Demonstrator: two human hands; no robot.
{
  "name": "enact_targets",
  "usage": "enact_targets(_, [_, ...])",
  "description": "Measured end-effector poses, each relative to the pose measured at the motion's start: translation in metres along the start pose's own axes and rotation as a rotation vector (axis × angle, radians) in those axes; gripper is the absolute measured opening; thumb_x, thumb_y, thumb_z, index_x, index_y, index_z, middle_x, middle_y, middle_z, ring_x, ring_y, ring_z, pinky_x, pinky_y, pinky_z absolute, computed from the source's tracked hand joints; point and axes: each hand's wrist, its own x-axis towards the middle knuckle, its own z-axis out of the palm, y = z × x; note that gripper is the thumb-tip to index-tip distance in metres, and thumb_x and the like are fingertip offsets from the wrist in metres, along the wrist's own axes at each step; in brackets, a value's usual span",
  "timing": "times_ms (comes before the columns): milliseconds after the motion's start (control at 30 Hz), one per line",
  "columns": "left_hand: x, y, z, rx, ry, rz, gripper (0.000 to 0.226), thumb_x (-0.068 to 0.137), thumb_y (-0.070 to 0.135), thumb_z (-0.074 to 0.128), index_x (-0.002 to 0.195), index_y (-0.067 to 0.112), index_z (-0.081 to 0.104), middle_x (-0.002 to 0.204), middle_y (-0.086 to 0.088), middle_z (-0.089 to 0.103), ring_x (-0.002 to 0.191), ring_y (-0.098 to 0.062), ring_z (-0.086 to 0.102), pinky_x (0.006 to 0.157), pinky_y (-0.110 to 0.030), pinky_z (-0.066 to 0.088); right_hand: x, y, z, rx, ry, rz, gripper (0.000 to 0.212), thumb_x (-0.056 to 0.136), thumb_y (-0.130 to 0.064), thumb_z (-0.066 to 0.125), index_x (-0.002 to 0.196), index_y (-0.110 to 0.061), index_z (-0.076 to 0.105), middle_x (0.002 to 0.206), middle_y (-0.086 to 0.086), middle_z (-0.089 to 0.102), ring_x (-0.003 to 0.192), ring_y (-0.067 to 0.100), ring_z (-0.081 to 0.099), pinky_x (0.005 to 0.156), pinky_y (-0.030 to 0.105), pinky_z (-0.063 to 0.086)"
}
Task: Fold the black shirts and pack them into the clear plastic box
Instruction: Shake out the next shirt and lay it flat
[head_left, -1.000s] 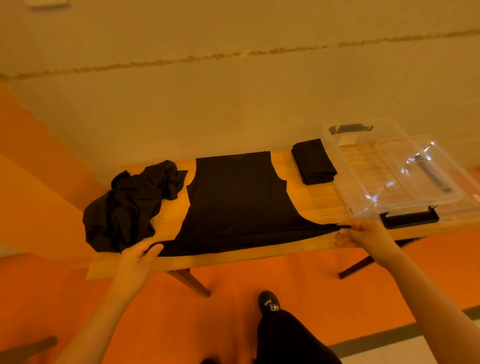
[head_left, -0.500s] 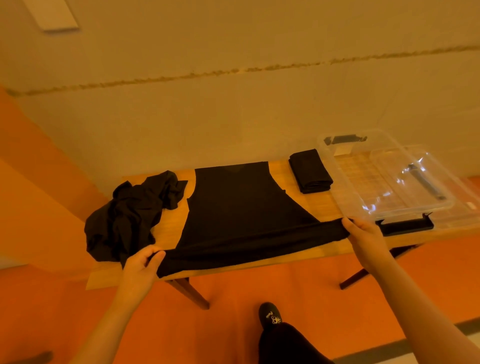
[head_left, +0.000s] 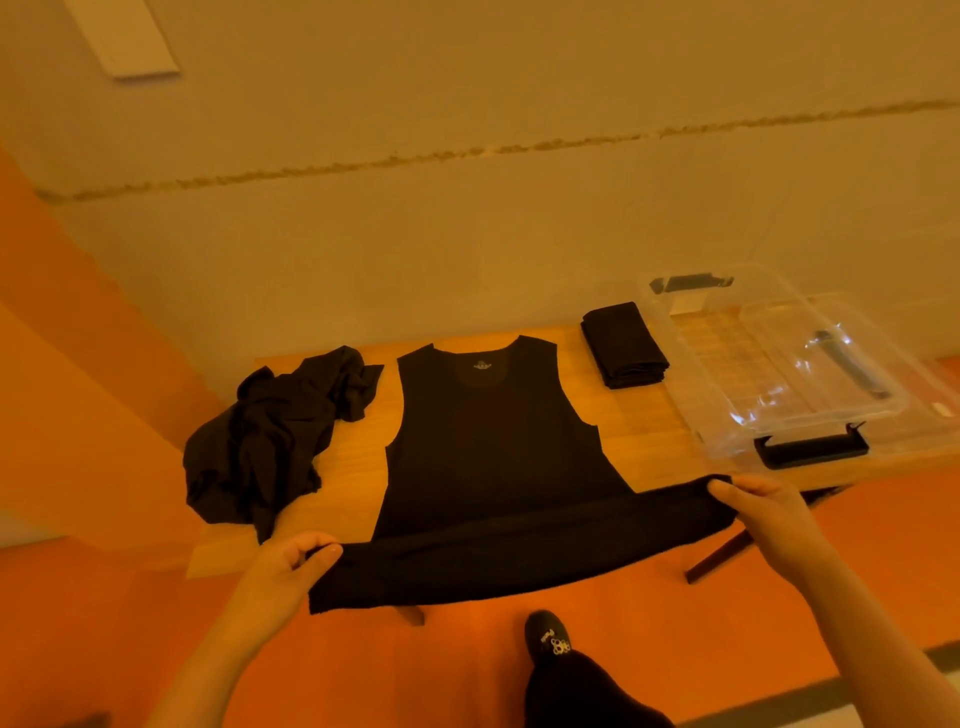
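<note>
I see the black shirt spread on the tabletop, left of the clear plastic box. My left hand and right hand pinch its hem corners. Its neck label is unreadable.

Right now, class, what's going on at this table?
A person holds the bottom hem of a sleeveless black shirt spread on the wooden table, left hand and right hand at opposite corners. A crumpled shirt waits left; a folded one lies beside the clear plastic box.
</note>
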Motion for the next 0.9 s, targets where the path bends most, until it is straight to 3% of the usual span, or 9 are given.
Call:
enact_targets(100, [0.013,0.010,-0.003,0.025,0.091,0.072,0.023,0.091,0.006,0.055,0.072,0.013,0.067,0.055,-0.005,0.058,0.045,-0.004,0.048,0.044,-0.012,0.032,0.008,-0.007,0.008,-0.029,0.019,-0.001,0.020,0.090,-0.004,0.053,0.074,-0.001,0.064,0.072,0.011,0.062,0.076,0.023,0.058,0.073,0.031,0.044])
enact_targets(267, [0.046,0.029,-0.010,0.100,0.186,0.189,0.022,0.091,0.009,0.055,0.073,0.019,0.061,0.075,-0.009,0.062,0.067,-0.023,0.055,0.057,-0.016,0.036,0.025,-0.021,0.022,-0.043,-0.015,-0.026,0.021,0.095,-0.008,0.046,0.086,-0.009,0.065,0.079,0.003,0.067,0.081,0.017,0.062,0.076,0.028,0.050])
enact_targets(433, [0.069,0.041,-0.016,0.088,0.229,0.225,0.013,0.093,0.008,0.052,0.087,0.014,0.062,0.081,0.011,0.059,0.077,-0.003,0.054,0.064,-0.007,0.039,0.037,-0.039,0.032,-0.046,0.079,-0.095,0.024,0.096,-0.012,0.045,0.082,-0.013,0.064,0.075,0.005,0.061,0.071,0.015,0.059,0.069,0.028,0.047])
enact_targets(533, [0.090,0.044,-0.017,0.071,0.287,0.224,0.012,0.093,0.009,0.051,0.094,0.012,0.063,0.085,0.007,0.059,0.079,-0.002,0.052,0.066,-0.010,0.040,0.054,-0.046,0.040,-0.097,0.126,-0.143,0.023,0.097,-0.015,0.045,0.082,-0.011,0.063,0.077,0.009,0.060,0.072,0.015,0.059,0.066,0.028,0.045])
enact_targets(633, [0.116,0.050,-0.014,0.049,0.419,0.215,0.016,0.094,0.011,0.050,0.101,0.008,0.064,0.091,0.001,0.060,0.078,-0.008,0.053,0.064,-0.012,0.038,0.080,-0.053,0.050,-0.188,0.173,-0.221,0.025,0.097,-0.015,0.045,0.083,0.003,0.057,0.076,0.026,0.054,0.071,0.024,0.054,0.064,0.035,0.042])
enact_targets(733, [0.153,0.054,-0.008,0.028,0.502,0.179,0.018,0.094,0.011,0.050,0.106,0.007,0.064,0.094,0.001,0.059,0.074,-0.001,0.051,0.063,-0.010,0.042,0.120,-0.061,0.062,-0.232,0.151,-0.237,0.026,0.097,-0.013,0.044,0.082,0.005,0.054,0.068,0.014,0.050,0.065,0.018,0.049,0.060,0.030,0.038])
enact_targets(833, [0.207,0.058,-0.002,0.068,0.514,0.156,0.020,0.094,0.011,0.051,0.106,0.004,0.065,0.097,0.000,0.060,0.076,0.004,0.050,0.069,0.002,0.039,0.181,-0.066,0.073,-0.251,0.098,-0.202,0.030,0.097,-0.017,0.045,0.081,0.006,0.053,0.071,0.015,0.049,0.067,0.023,0.048,0.062,0.033,0.038])
enact_targets(900, [0.247,0.060,0.003,0.094,0.521,0.118,0.022,0.094,0.013,0.051,0.108,0.003,0.065,0.100,-0.002,0.062,0.076,0.000,0.051,0.072,-0.005,0.040,0.225,-0.069,0.083,-0.304,0.070,-0.176,0.029,0.097,-0.019,0.046,0.074,-0.002,0.052,0.067,0.011,0.047,0.064,0.018,0.047,0.061,0.026,0.037])
